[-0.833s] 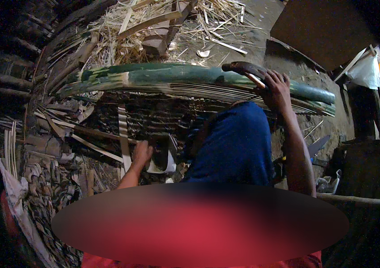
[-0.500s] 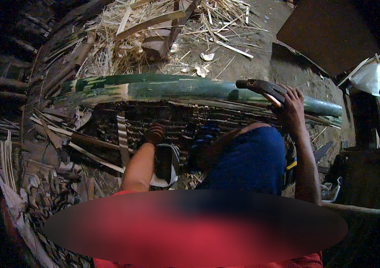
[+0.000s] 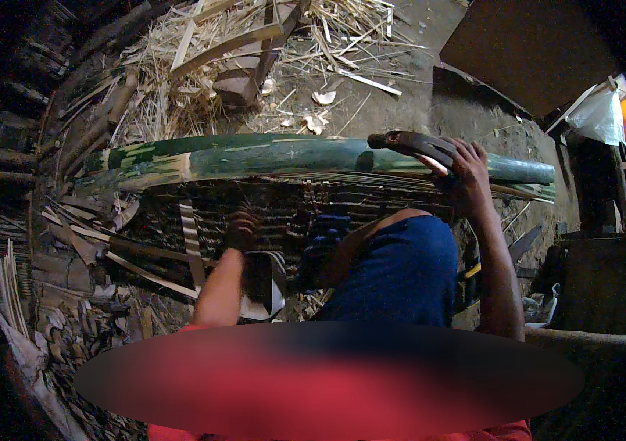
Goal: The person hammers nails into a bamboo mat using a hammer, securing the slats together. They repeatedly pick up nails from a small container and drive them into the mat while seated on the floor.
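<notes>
Bamboo (image 3: 276, 156) lies crosswise before the bent knee (image 3: 412, 250)

From my remote seat, I see the right hand (image 3: 469, 169) with its fingers curled over a dark curved tool (image 3: 419, 144). The tool shows against the bamboo's upper face, well toward its right end. I judge that the broad stem gives that arm a firm place to lean, though I can't be sure how hard the tool presses.

The left hand (image 3: 241, 228) is in shadow, short of the bamboo's near edge and just beyond a pale-rimmed container (image 3: 276, 295). Its fingers look bent, but I cannot tell whether they pinch anything. A tan slat (image 3: 190, 242) is close on its left.

Running from side to side, the bamboo has most of its length within reach of both arms, which I take as the reason for that lie. Thin split strips (image 3: 357, 181) line its near edge; what bears the weight is hidden from me.

Further out, pale shavings (image 3: 162, 81) heap on the floor (image 3: 405, 114) beyond the bamboo's left half, beside a wooden block (image 3: 238, 87). A grey blade (image 3: 524, 242) lies right of the knee, perhaps there to be handy.
</notes>
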The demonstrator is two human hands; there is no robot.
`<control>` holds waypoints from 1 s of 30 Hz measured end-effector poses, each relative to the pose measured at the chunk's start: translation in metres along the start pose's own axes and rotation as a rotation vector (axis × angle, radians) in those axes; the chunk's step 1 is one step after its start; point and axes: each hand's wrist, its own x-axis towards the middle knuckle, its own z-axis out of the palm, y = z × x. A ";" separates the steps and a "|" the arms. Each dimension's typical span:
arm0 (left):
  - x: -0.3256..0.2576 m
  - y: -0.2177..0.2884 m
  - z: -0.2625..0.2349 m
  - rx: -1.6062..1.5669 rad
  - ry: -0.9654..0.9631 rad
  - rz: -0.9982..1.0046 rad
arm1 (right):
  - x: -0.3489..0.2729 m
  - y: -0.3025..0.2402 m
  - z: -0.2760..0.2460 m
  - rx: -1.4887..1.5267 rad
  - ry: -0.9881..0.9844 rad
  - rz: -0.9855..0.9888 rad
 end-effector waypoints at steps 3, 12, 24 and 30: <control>-0.039 -0.027 -0.032 0.019 -0.005 0.079 | 0.002 -0.003 -0.003 -0.043 -0.038 0.059; -0.095 0.124 -0.177 -0.094 0.094 0.174 | -0.008 -0.009 0.000 -0.049 0.144 0.025; 0.066 0.401 -0.195 -0.017 0.334 0.388 | -0.053 0.035 -0.007 0.196 0.152 0.101; 0.073 0.387 -0.196 0.128 0.224 0.600 | -0.112 0.154 -0.068 0.059 0.711 0.708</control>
